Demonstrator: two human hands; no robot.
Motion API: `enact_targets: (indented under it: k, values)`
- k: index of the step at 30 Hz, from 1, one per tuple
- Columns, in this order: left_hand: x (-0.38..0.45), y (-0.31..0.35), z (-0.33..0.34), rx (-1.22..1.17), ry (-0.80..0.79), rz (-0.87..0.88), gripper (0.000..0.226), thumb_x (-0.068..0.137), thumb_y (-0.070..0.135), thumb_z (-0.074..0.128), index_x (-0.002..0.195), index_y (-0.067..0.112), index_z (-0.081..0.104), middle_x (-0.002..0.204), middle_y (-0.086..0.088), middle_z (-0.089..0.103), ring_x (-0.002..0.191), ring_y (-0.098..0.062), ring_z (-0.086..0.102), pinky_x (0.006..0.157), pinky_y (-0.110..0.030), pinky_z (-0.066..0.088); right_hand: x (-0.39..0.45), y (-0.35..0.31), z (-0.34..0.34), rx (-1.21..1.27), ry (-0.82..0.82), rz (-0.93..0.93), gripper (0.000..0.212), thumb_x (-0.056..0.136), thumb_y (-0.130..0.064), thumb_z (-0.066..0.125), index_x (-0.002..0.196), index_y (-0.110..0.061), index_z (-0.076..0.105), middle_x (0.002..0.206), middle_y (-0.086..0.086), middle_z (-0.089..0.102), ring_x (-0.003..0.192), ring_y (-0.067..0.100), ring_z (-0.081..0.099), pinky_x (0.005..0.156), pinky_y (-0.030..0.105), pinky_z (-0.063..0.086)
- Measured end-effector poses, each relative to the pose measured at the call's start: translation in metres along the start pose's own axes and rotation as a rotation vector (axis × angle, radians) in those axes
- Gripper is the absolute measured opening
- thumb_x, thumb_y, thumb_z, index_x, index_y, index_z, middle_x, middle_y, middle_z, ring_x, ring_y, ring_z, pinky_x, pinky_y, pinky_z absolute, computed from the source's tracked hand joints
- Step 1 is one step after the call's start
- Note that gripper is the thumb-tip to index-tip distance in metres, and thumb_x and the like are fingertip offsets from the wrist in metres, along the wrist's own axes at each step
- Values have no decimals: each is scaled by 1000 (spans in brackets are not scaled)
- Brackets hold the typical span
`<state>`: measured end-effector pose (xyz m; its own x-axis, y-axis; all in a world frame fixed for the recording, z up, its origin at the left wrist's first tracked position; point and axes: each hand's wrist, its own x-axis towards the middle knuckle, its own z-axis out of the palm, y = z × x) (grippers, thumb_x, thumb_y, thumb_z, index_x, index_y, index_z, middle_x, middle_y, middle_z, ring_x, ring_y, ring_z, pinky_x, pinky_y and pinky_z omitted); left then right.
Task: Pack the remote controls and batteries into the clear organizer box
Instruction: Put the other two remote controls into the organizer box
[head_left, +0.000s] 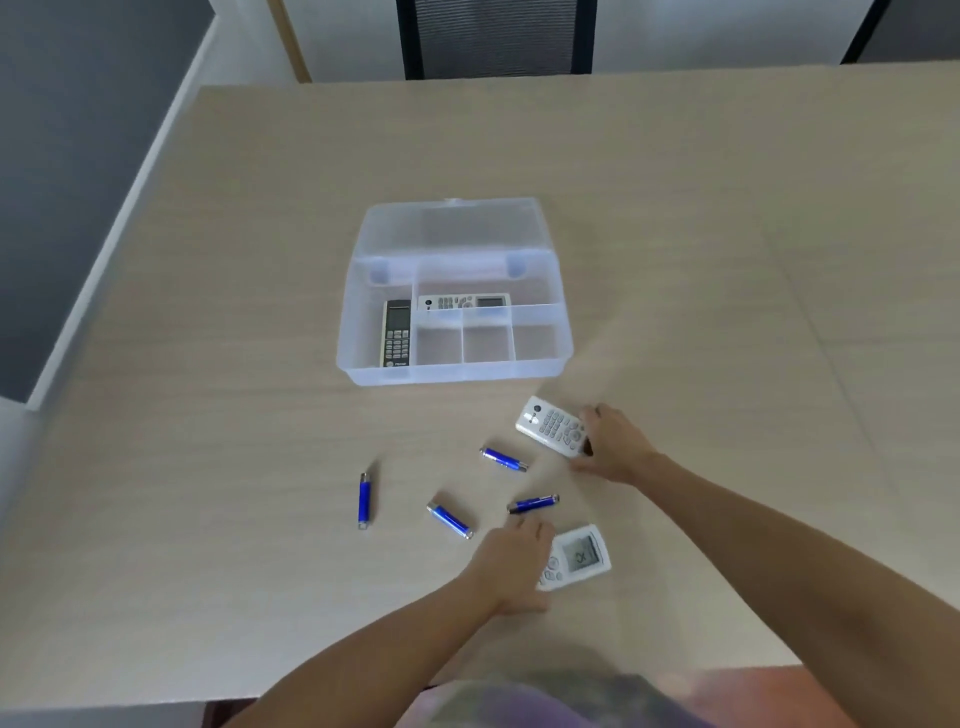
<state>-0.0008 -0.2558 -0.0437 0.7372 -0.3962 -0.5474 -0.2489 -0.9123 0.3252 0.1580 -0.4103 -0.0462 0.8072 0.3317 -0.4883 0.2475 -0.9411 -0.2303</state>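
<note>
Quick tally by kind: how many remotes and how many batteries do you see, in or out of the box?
Remotes: 4, two in the box (black, white), two on the table
Batteries: 4, all on the table
Total: 8

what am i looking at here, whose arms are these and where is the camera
There is one picture, from a camera worn on a person's head, looking down at their own bare arms over a pale wooden table. The right hand grips a white remote control. The left hand rests on another white remote with a screen. Four blue cylindrical batteries, such as this one, lie loose. The clear plastic organizer box, lid open, already holds a black remote and a white one.
</note>
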Motion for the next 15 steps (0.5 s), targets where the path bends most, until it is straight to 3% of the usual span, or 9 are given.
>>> enact_targets:
  k: [4, 6, 8, 11, 15]
  values:
    - [-1, -4, -23, -116, -91, -77, 58, 77, 29, 70, 121, 4, 43, 120, -17, 54, 101, -34, 58, 69, -35, 42, -6, 16, -25, 238, -59, 29, 58, 72, -29, 75, 112, -2, 41, 101, 14, 61, 82, 27, 54, 58, 28, 43]
    - [-4, -20, -51, -328, -62, -117, 56, 75, 31, 70, 118, 10, 40, 109, -11, 58, 90, -29, 57, 63, -30, 42, -9, 32, -43, 363, -82, 42, 54, 73, -24, 75, 111, -6, 42, 101, 13, 64, 81, 25, 56, 59, 26, 41]
    - [-4, -47, -91, -504, 38, -118, 58, 73, 30, 70, 119, 15, 38, 111, -8, 61, 88, -23, 57, 63, -29, 46, -11, 48, -64, 496, -62, 57, 55, 73, -21, 74, 116, -16, 42, 103, 9, 63, 81, 23, 58, 59, 27, 43]
    - [14, -92, -159, -555, 245, -126, 62, 82, 41, 67, 131, 18, 37, 117, -5, 63, 94, -23, 61, 70, -30, 47, -8, 60, -97, 718, 12, 72, 54, 78, -20, 70, 122, -31, 41, 102, 3, 63, 74, 17, 57, 54, 26, 41]
    - [66, -142, -236, -576, 354, -196, 50, 98, 40, 45, 139, 14, 33, 112, -7, 59, 89, -23, 57, 58, -27, 43, 11, 54, -137, 863, 123, 26, 42, 83, -35, 67, 120, -36, 47, 108, -4, 65, 90, 16, 62, 66, 28, 45]
